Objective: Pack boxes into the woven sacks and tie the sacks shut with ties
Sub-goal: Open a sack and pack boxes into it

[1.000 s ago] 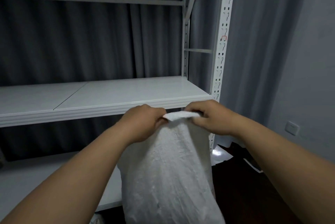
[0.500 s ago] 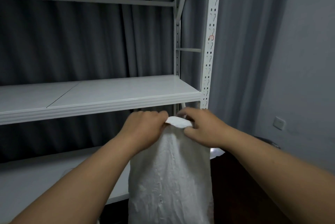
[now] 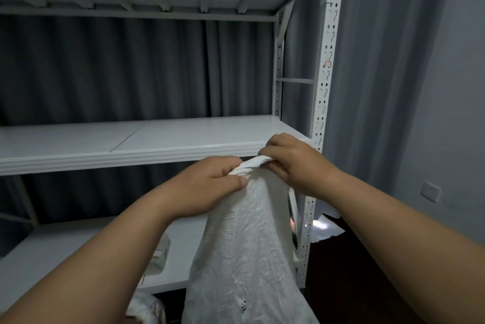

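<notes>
A white woven sack [image 3: 249, 252] stands upright in front of me, its body crumpled and its top gathered into a twisted neck. My left hand [image 3: 207, 189] grips the neck from the left, thumb pressed on the fabric. From the right, my right hand [image 3: 291, 163] pinches the twisted end of the neck with curled fingers. What is inside the sack is hidden. No tie shows in either hand.
A white metal rack stands behind the sack, its middle shelf [image 3: 147, 142] at hand height and a lower shelf [image 3: 52, 252] below. The perforated upright [image 3: 325, 82] is just right of my hands. Grey curtains hang behind. Another white bundle [image 3: 144, 308] lies at the bottom edge.
The sack's top has gone from a flat gathered edge to a twisted rope-like neck. Both hands stayed on it and have risen slightly against the middle shelf's front edge.
</notes>
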